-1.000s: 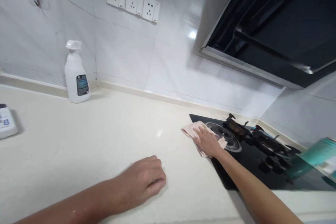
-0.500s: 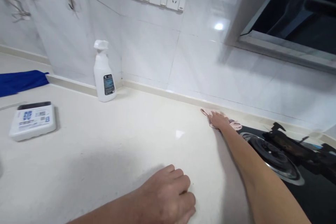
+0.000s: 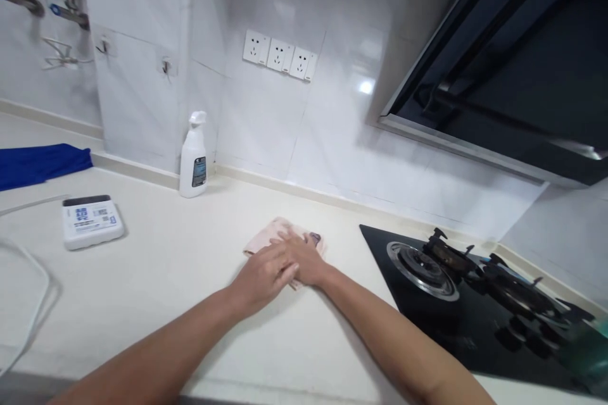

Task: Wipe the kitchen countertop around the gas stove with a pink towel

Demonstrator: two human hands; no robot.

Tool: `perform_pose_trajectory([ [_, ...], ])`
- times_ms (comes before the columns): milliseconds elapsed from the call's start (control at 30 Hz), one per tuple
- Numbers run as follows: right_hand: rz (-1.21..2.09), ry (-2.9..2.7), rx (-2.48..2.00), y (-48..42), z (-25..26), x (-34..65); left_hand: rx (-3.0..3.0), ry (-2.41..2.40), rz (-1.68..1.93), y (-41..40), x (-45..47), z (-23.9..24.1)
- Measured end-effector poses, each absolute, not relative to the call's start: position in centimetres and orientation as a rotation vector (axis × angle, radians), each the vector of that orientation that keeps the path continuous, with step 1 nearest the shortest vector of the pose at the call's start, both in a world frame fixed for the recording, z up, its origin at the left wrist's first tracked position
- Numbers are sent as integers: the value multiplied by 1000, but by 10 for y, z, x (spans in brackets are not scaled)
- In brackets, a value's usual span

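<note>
A pale pink cloth point(image 3: 266, 232) lies partly bunched on the white countertop point(image 3: 180, 285), near the middle of the view. My right hand point(image 3: 306, 258) presses down on it, holding it against the counter; a dark patch of the cloth shows beside the knuckles. Crossing in from the left, my left hand point(image 3: 262, 273) overlaps the right one at the cloth's near side. Its fingers are extended and its thumb points to the right. The left fingertips are partly hidden where the two hands meet.
A white spray bottle point(image 3: 192, 161) stands by the wall corner. Left of it are a white box-like pack point(image 3: 92, 224), a blue cloth point(image 3: 42, 166) and a white cable point(image 3: 40, 304). On the right sits a black gas stove point(image 3: 456, 323) beneath a dark range hood point(image 3: 513, 76).
My right hand has brought the cloth leftward and nearer, away from the stove's edge. My left hand, a loose fist before, has moved forward onto the right hand. The view has shifted, showing more stove.
</note>
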State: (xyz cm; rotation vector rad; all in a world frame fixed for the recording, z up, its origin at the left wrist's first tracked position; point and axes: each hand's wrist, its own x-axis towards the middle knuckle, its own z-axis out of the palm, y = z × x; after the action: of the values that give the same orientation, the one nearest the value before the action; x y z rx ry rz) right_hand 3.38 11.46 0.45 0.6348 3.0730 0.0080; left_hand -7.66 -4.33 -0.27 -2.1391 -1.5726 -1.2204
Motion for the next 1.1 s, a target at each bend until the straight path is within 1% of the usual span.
perform_pose_trajectory([
  [167,17,2919,1276,146,21,117,-2128,-1772,-1187,-51,-83,1],
  [267,77,2831,1490,144,17,163,-2163,-1853,-1182,-51,-82,3],
  [400,140,2847,1462,86,-6,210,-2224,-1893,-1201,-52,-79,7],
  [500,164,2977,1369,28,-25,251,-2270,-1905,-1205,-54,-76,7],
  [600,101,3091,1315,-12,-34,298,-2315,-1908,-1193,-57,-73,5],
  [700,-3,3083,1263,-27,-31,329,-2353,-1884,-1193,-58,-68,4],
  [800,-21,3039,1259,-22,-24,329,-2378,-1831,-1215,-58,-61,3],
  [900,7,2978,1268,-2,-18,305,-2410,-1750,-1229,-58,-51,1],
  [1100,70,2795,1218,87,-4,239,-2459,-1618,-1170,-59,-38,-8],
])
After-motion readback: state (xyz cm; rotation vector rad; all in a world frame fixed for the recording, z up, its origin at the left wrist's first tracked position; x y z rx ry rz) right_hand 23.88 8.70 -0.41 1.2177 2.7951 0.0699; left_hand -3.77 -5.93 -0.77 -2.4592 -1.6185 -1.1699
